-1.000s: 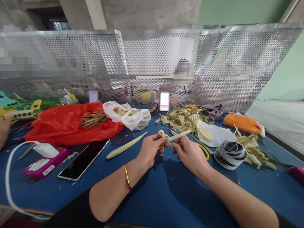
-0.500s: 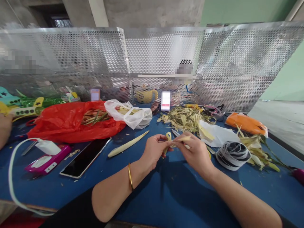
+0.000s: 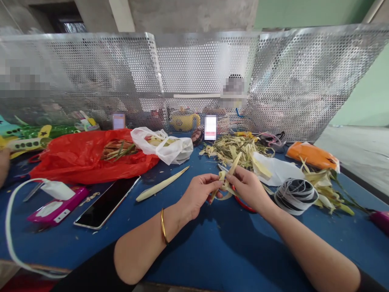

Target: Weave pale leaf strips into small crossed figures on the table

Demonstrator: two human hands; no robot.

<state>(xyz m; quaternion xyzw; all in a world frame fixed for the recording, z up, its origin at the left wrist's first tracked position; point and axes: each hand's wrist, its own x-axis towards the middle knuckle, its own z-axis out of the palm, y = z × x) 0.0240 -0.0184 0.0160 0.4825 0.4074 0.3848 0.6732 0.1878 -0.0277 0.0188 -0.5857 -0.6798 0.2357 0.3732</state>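
Observation:
My left hand (image 3: 200, 192), with a gold bangle on its wrist, pinches a pale folded husk piece (image 3: 222, 176) above the blue table. Close beside it, my right hand (image 3: 245, 183) grips a pale yellow husk strip (image 3: 234, 163) that sticks up past its fingers. A thin curled end hangs below, between the hands. Scissors with red handles (image 3: 247, 207) lie partly hidden under my right hand, their blade tips showing beyond the fingers. Left of my hands lies a long pale husk (image 3: 162, 184). A heap of dried husk strips (image 3: 232, 146) lies behind them.
On the left are a red bag (image 3: 75, 156), a white bag (image 3: 165, 148), a phone (image 3: 106, 205) and a magenta power strip (image 3: 59, 206) with a white cable. A ribbon roll (image 3: 296, 196), white paper and an orange packet (image 3: 313, 155) stand right. Perforated metal panels rise behind.
My right hand has turned and lowered slightly, and the husk strip now points upward with a curled end visible below. The red scissor handles have come into view.

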